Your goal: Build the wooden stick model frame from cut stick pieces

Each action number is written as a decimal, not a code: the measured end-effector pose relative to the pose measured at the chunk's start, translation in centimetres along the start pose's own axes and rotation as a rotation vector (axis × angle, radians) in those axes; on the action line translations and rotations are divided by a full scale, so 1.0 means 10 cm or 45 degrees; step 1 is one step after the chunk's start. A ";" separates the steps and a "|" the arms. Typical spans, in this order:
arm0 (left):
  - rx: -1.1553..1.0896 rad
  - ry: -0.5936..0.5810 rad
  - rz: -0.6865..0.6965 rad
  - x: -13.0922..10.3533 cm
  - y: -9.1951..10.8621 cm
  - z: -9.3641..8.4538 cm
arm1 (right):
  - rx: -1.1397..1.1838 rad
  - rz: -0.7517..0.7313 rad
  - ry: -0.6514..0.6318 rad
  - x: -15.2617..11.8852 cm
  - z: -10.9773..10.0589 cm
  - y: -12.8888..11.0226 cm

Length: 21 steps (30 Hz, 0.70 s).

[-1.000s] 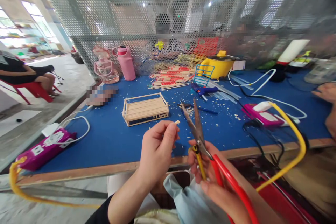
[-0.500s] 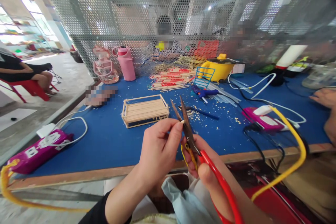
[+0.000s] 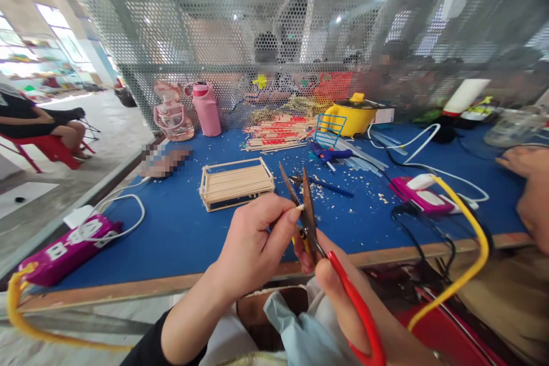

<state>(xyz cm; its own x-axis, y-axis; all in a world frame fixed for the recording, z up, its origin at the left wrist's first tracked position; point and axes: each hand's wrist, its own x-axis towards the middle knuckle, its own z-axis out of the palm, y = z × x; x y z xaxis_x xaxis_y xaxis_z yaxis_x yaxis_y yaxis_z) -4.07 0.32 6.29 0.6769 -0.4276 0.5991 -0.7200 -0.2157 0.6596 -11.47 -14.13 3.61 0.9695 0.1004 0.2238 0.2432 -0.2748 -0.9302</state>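
Pinched between the thumb and forefinger of my left hand (image 3: 257, 240) is a short pale wooden stick (image 3: 301, 207), its end poking out. My right hand (image 3: 338, 286) grips red-handled scissors (image 3: 312, 223). Their dark, worn blades are parted and point away from me, with the stick's tip between them. A yellow part (image 3: 302, 239) shows by my right fingers; I cannot tell what it belongs to. Just beyond my left hand, a small rectangular frame of glued wooden sticks (image 3: 238, 183) stands on the blue tabletop (image 3: 167, 240).
Behind lie red-tipped wooden sticks (image 3: 278, 131), a blue glue gun (image 3: 329, 152), clear glue sticks (image 3: 369, 163) and a yellow pot (image 3: 354, 117). A dark-blue-handled tool (image 3: 330, 187) rests among wood scraps. Purple power strips (image 3: 68, 249) flank the workspace. Another person's hand (image 3: 523, 160) is at right.
The scissor blades have spread wider around the stick's end. More of the stick shows past my left fingertips. The view has shifted slightly.
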 end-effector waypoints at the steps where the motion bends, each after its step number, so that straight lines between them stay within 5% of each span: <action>1: 0.007 -0.010 0.018 0.01 0.00 -0.01 | -0.007 0.002 -0.009 0.00 0.01 0.02; 7: 0.098 0.007 0.047 0.02 0.00 -0.06 | -0.072 0.288 0.131 0.09 0.15 0.11; 15: 0.155 0.033 0.047 -0.04 -0.01 -0.07 | -0.050 0.249 0.142 0.11 0.19 0.09; 21: 0.164 -0.090 0.234 -0.06 0.05 -0.13 | -0.098 0.190 0.085 0.01 0.12 -0.04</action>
<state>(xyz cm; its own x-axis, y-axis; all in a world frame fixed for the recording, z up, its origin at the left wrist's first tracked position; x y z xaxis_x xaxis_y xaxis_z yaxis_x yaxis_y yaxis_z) -4.59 1.58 6.84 0.5233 -0.5294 0.6677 -0.8470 -0.2370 0.4759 -11.48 -12.90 3.70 0.9943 -0.0101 0.1064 0.0960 -0.3542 -0.9302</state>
